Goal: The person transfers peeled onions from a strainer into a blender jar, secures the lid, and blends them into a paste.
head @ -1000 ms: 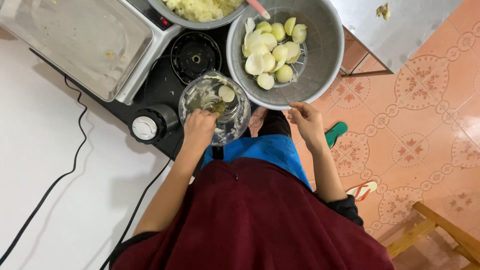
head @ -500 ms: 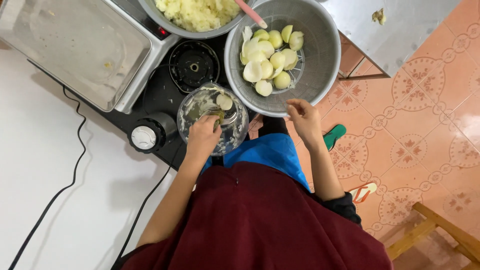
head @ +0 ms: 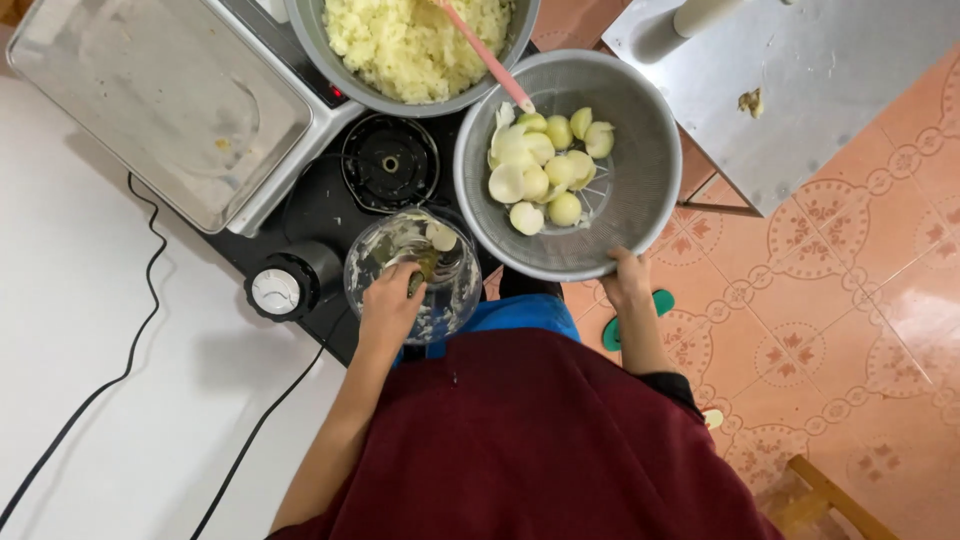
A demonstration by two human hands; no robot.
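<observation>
My left hand (head: 388,306) reaches into a clear processor bowl (head: 452,300) smeared with pale mash, fingers around its central blade piece. A peeled potato piece (head: 440,238) lies inside it. My right hand (head: 628,280) grips the near rim of a grey colander (head: 640,190) that holds several peeled, cut potato pieces (head: 540,170). Behind, a large metal bowl (head: 330,50) is full of mashed potato (head: 400,40) with a pink spatula (head: 480,55) stuck in it.
The black processor base (head: 388,160) with a round knob (head: 276,292) sits on a dark surface. A steel tray (head: 150,100) lies at the left on a white tabletop with black cables (head: 140,330). A steel table (head: 800,90) stands at the right over patterned floor tiles.
My right hand rose from beside my lap and took hold of the colander's near rim. My left hand went deeper into the clear bowl.
</observation>
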